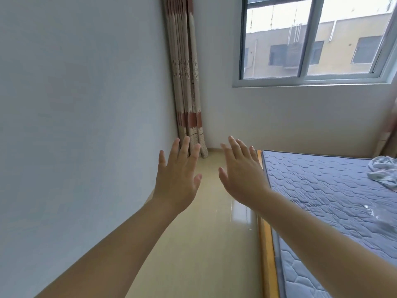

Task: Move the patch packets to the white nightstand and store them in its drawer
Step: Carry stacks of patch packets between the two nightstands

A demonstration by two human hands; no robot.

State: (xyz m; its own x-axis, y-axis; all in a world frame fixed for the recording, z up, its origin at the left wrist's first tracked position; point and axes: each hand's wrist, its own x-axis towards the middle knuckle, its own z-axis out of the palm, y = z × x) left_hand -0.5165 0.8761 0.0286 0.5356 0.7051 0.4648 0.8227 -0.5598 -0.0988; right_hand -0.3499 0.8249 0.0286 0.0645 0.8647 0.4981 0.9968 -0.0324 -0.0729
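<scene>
Bedroom corner, seen from the near end of a narrow aisle: a plain pale wall (81, 104) runs along the left side to the far corner. The left hand (178, 179) is raised in front of it, back toward the camera, fingers straight and spread, grasping nothing. Just beyond its fingertips hangs a gathered curtain (187, 82), drawn into the corner so it leaves the aisle free. Between the two forearms runs a strip of glossy tan floor (210, 233), the only walking room, bounded by the wall on one side and the bed on the other.

The right hand (242, 175) is held up beside the left, apart from it, fingers likewise released and empty; I judge both are simply held out before any reach begins. Its forearm crosses over the wooden bed frame (265, 244), whose edge borders the aisle. The quilted blue-grey mattress (322, 201) fills the right side, under a window (311, 39) in the far wall. A small glossy spot (370, 212) lies on the mattress; whether it is the patch packets I cannot tell. A crumpled cloth (384, 171) sits at the far right edge. The white nightstand is not in view, so the task looks unstarted.
</scene>
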